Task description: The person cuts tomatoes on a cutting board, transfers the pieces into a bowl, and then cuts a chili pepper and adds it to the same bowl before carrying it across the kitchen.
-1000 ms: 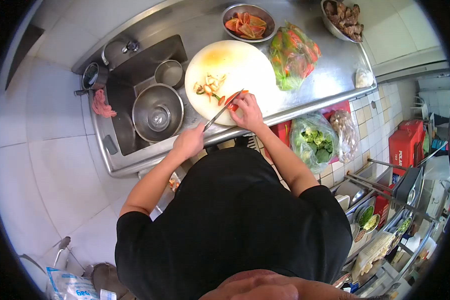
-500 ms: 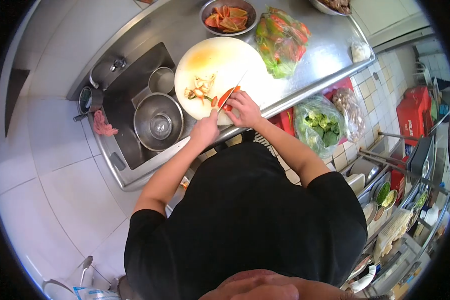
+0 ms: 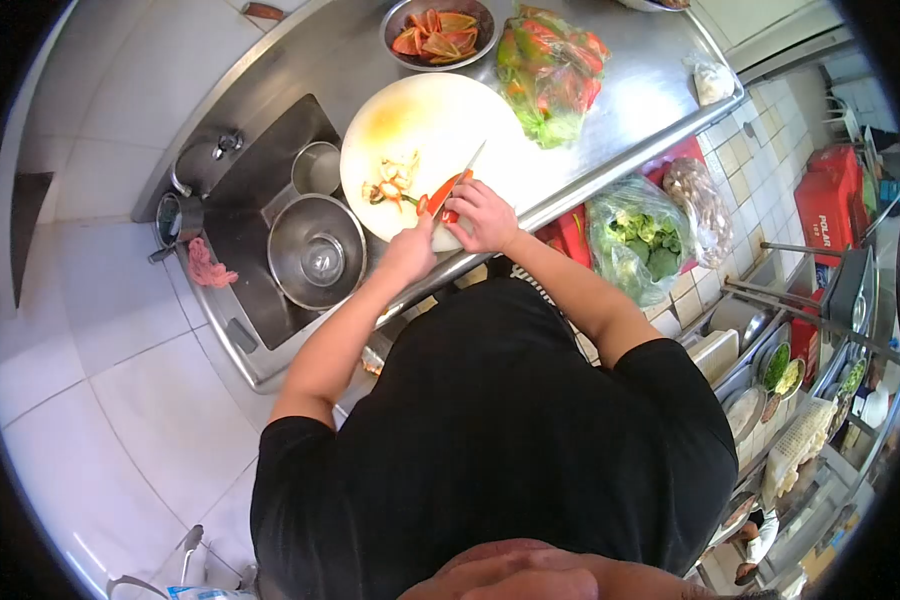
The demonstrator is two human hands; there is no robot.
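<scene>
My left hand [image 3: 410, 250] is closed round the handle of a kitchen knife [image 3: 478, 157], whose tip points away over the round white cutting board [image 3: 390, 100]. Part of the blade looks red-orange, by pepper or its reflection. Beside the blade, my right hand [image 3: 484, 216] presses its bent fingers on a piece of red pepper [image 3: 450, 216], mostly hidden under them. Left of the knife lies a small pile of pale pepper cores and trimmings [image 3: 394, 178] with a green stem.
A metal bowl of red pepper pieces [image 3: 436, 40] and a clear bag of peppers [image 3: 550, 75] stand behind the board. To the left is a sink [image 3: 270, 160] holding a large metal bowl [image 3: 317, 252]. Bagged green vegetables [image 3: 645, 240] sit at right, below the counter edge.
The knife blade has tilted a little, showing more of its red-orange side. Both hands stay in nearly the same place. The view has shifted slightly, and another person appears at lower right.
</scene>
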